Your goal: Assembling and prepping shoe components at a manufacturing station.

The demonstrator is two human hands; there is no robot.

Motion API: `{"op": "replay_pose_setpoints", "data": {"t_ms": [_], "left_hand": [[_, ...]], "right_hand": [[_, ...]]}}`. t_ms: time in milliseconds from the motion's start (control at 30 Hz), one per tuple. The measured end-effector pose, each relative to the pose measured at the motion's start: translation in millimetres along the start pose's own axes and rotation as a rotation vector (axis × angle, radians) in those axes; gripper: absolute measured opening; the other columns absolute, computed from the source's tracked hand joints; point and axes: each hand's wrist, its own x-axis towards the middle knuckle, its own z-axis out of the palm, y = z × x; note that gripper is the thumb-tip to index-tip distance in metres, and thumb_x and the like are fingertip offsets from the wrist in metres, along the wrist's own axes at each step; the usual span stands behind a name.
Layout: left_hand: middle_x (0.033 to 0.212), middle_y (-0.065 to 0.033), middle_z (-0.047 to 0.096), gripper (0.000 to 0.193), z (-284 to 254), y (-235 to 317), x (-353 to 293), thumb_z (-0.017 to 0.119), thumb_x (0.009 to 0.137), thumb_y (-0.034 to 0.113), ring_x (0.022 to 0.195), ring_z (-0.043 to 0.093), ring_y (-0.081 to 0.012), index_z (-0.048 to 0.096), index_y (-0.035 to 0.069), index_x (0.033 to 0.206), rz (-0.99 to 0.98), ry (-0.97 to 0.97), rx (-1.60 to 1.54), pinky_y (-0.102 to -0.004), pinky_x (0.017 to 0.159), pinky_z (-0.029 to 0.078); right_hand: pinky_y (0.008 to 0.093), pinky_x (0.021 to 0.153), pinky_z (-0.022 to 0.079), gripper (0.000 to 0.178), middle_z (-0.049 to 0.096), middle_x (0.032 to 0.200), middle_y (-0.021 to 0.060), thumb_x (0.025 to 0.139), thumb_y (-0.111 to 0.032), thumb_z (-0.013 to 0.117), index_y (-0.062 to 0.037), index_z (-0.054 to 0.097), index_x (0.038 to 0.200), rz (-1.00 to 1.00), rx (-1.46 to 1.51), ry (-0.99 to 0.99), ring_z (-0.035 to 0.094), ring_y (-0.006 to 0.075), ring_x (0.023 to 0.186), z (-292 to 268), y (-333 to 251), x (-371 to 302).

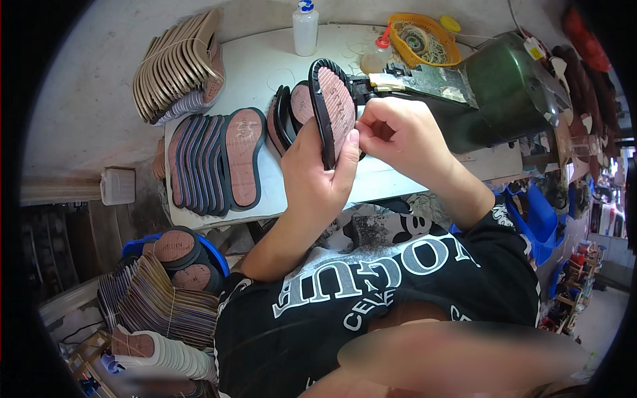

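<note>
My left hand (315, 166) is wrapped round a shoe sole (337, 109) with a pinkish ribbed face and a black rim, holding it upright above the white table. Close to the sole's right edge, my right hand (401, 136) has its fingertips pinched together. Whatever is between those fingers is too small to make out. Just behind the held sole stand a few more black-edged soles (280, 123), partly covered by my left hand. To their left, a leaning row of dark-edged pink soles (196, 162) rests on the table (255, 63).
A green machine (501, 86) stands at the right. At the back are a white bottle (305, 33), a red-capped bottle (377, 58) and a yellow basket (441, 58) of cord. Tied beige soles (169, 73) stand far left. More bundles (159, 298) lie lower left by a blue tub (215, 255).
</note>
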Motion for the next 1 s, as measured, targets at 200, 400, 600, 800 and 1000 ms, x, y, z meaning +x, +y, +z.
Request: {"op": "replay_pose_setpoints", "data": {"t_ms": [200, 400, 600, 800, 1000], "left_hand": [[0.082, -0.0171, 0.062, 0.02, -2.5, -8.8, 0.6, 0.06, 0.088, 0.011, 0.073, 0.064, -0.0332, 0.058, -0.004, 0.1, 0.098, 0.002, 0.171, -0.037, 0.066, 0.049], [0.095, -0.0111, 0.063, 0.025, -16.9, 14.4, 7.5, 0.058, 0.092, 0.01, 0.083, 0.06, -0.0158, 0.052, -0.007, 0.108, 0.058, 0.15, -0.091, -0.0273, 0.076, 0.047], [0.084, -0.0092, 0.065, 0.026, -4.9, 9.7, 2.9, 0.06, 0.091, 0.015, 0.074, 0.062, -0.0138, 0.053, -0.006, 0.106, 0.03, 0.085, -0.218, -0.0259, 0.069, 0.048], [0.076, -0.0096, 0.067, 0.024, -5.3, 5.2, -0.3, 0.064, 0.089, 0.018, 0.066, 0.064, -0.0156, 0.059, -0.003, 0.099, 0.051, 0.101, -0.087, -0.0262, 0.062, 0.049], [0.077, -0.0096, 0.067, 0.02, -8.0, 13.1, -4.1, 0.064, 0.087, 0.014, 0.066, 0.063, -0.0135, 0.061, -0.004, 0.096, 0.002, 0.113, -0.112, -0.025, 0.06, 0.049]], "right_hand": [[0.032, 0.054, 0.048, 0.018, 0.057, 0.062, 0.0095, 0.071, -0.013, 0.069, -0.0034, 0.054, 0.07, 0.045, -0.017, 0.103, 0.058, 0.0242, 0.056, 16.4, 16.7, 1.4], [0.0188, 0.052, 0.041, 0.008, 0.058, 0.066, 0.0003, 0.087, -0.004, 0.061, 0.0016, 0.062, 0.082, 0.226, 0.353, 0.067, 0.052, 0.0026, 0.057, -2.6, 12.9, -20.4], [0.0273, 0.058, 0.051, 0.016, 0.066, 0.077, 0.0114, 0.084, -0.009, 0.066, 0.0013, 0.065, 0.096, -0.034, 0.192, 0.07, 0.066, 0.0187, 0.063, 3.2, 1.3, -3.6], [0.0317, 0.054, 0.05, 0.009, 0.065, 0.071, 0.0103, 0.083, -0.008, 0.063, 0.0003, 0.063, 0.086, -0.081, 0.029, -0.01, 0.063, 0.0223, 0.057, -6.0, -8.2, 1.3], [0.0224, 0.05, 0.046, 0.013, 0.062, 0.063, 0.0051, 0.086, -0.009, 0.061, 0.0011, 0.065, 0.08, 0.253, 0.502, -0.108, 0.058, 0.0081, 0.054, -3.6, 2.2, 7.6]]}}
